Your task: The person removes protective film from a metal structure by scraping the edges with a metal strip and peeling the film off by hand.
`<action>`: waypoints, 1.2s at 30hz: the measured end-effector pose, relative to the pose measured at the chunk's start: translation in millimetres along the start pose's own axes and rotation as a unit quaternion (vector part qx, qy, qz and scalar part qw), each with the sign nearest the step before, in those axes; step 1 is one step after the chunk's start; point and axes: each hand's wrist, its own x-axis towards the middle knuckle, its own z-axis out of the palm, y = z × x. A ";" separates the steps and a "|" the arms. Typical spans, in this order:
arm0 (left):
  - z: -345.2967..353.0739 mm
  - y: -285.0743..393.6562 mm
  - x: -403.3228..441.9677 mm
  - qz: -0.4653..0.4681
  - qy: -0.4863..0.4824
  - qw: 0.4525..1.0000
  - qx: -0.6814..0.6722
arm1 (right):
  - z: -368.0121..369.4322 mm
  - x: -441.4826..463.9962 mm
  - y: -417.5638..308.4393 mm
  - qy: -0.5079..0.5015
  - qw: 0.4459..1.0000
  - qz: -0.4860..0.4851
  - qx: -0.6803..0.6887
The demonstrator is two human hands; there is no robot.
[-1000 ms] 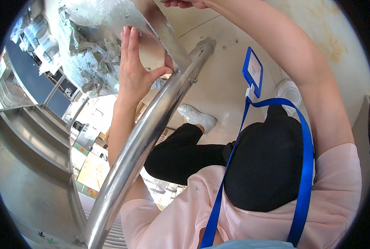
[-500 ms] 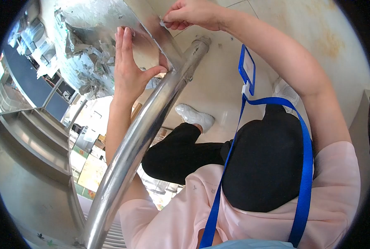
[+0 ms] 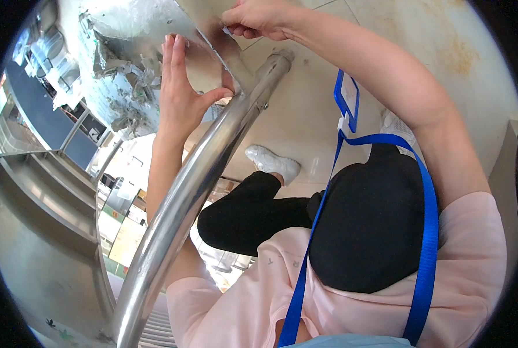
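Note:
My left hand (image 3: 181, 87) lies against a shiny metal panel (image 3: 204, 75), its fingers stretched up and its thumb spread towards the metal leg. My right hand (image 3: 256, 19) is closed in a pinch at the panel's far edge, with a small pale scrap (image 3: 227, 31) showing at the fingertips. What the scrap is made of I cannot tell. Torn, crumpled grey film (image 3: 137, 81) clings to the panel left of my left hand. A thick round metal leg (image 3: 183, 191) runs diagonally beside my left forearm.
A metal piece with ridged ledges (image 3: 50, 191) stands at the left. A blue lanyard with a badge (image 3: 347, 101) hangs from my neck. Below are the tiled floor (image 3: 317, 122) and a white shoe (image 3: 272, 163).
My right hand has shifted slightly left and up along the panel's edge, still pinched. My left hand has stayed almost in place on the metal.

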 end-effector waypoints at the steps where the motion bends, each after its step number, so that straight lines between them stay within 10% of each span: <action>1: 0.4 0.4 0.8 0.003 0.005 1.000 -0.003 | 0.6 -0.4 -1.0 0.006 1.000 0.001 -0.004; 6: -0.7 2.0 0.3 0.004 0.003 1.000 0.003 | 3.7 -9.7 -8.9 0.022 0.998 -0.020 -0.055; 12: -0.5 1.0 0.7 0.004 0.001 1.000 0.002 | -3.9 6.5 19.2 -0.070 0.941 -0.015 0.330; 18: -0.2 1.2 2.1 -0.001 -0.004 1.000 0.004 | -13.1 41.6 58.8 -0.187 0.909 -0.039 0.370; 21: 1.7 0.5 2.6 -0.005 -0.005 1.000 0.002 | 10.0 6.7 28.4 -0.069 0.910 -0.010 0.408; 36: -3.1 5.5 0.8 -0.001 -0.016 1.000 0.015 | 13.2 14.1 38.4 0.005 0.988 -0.005 0.154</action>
